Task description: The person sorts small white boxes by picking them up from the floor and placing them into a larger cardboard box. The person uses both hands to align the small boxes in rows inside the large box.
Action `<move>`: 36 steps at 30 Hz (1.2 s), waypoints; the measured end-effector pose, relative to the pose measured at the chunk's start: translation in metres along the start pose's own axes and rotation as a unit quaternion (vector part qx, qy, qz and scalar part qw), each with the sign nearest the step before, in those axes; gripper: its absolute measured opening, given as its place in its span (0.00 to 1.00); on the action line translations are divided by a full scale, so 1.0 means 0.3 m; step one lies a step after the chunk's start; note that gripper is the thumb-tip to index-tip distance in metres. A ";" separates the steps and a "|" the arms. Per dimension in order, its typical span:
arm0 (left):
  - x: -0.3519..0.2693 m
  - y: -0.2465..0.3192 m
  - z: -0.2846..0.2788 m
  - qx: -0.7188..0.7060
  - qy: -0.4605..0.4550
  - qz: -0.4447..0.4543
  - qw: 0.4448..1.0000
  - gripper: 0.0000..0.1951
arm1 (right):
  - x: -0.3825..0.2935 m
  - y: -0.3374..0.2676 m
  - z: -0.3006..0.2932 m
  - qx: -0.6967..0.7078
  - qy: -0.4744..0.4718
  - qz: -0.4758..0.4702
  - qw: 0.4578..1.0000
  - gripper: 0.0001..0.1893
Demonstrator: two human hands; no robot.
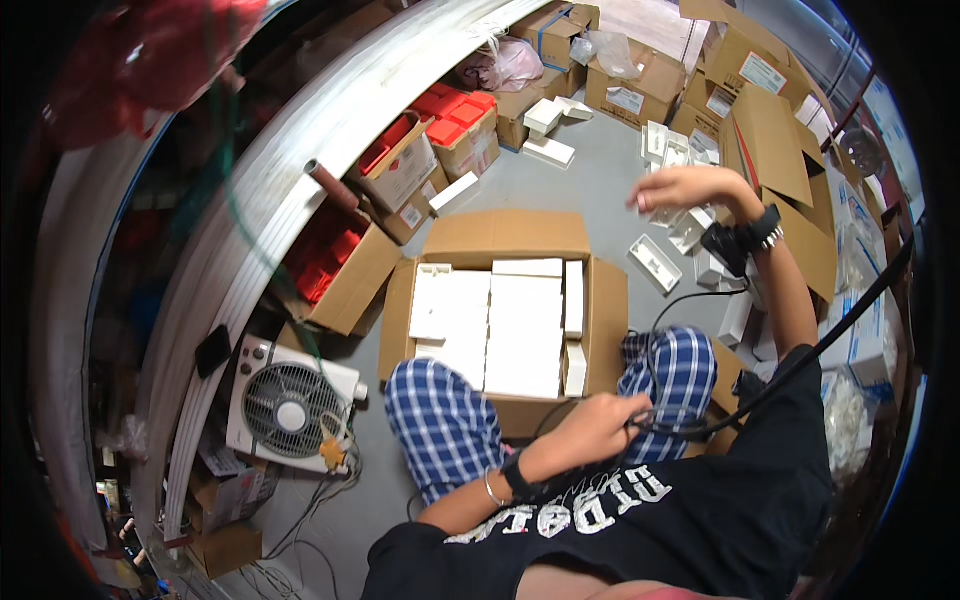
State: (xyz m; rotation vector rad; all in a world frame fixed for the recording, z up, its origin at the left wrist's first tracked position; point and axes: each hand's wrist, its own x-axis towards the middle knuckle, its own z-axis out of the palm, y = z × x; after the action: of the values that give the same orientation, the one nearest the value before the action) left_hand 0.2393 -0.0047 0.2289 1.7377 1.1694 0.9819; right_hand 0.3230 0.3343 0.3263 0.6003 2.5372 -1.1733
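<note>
My left hand (596, 429) is closed around a black cable (664, 424) in front of my torso, over my lap. My right hand (686, 187) is raised on the right, with relaxed fingers pointing left and nothing visible in it. Below it on the floor are several open white plastic boxes (655, 262). Between my knees stands an open cardboard carton (506, 232), its flaps folded out. White rectangular boxes (525, 330) fill it in rows, some standing on edge along the right wall. A black device on a strap (726, 246) hangs at my right wrist.
A box fan (292, 409) with cords stands left. Cartons of red plastic parts (330, 262) line that side, beside a white beam (300, 150). More cartons (634, 79) stack at the back and right. White boxes (550, 152) lie on the grey floor (600, 172).
</note>
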 end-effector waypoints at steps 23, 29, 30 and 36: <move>0.263 -0.541 -0.140 -0.004 0.217 -0.254 0.943 0.13 | 0.888 0.514 0.521 -0.182 0.072 -0.167 0.966 0.28; 0.303 -0.565 -0.117 0.002 0.241 -0.195 0.951 0.10 | 0.924 0.495 0.531 -0.197 0.125 -0.202 0.951 0.03; 0.311 -0.561 -0.121 -0.004 0.227 -0.194 0.954 0.09 | 0.939 0.494 0.519 -0.195 0.121 -0.201 0.952 0.03; 0.287 -0.565 -0.103 -0.024 0.201 -0.199 0.959 0.10 | 1.131 0.420 0.447 -0.209 0.119 -0.205 0.949 0.05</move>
State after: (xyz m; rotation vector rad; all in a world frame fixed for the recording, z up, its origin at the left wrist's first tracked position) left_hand 0.1796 0.1250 0.0996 1.2210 1.6606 1.1229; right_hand 0.0975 0.3892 0.0181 0.1142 3.0935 -0.6503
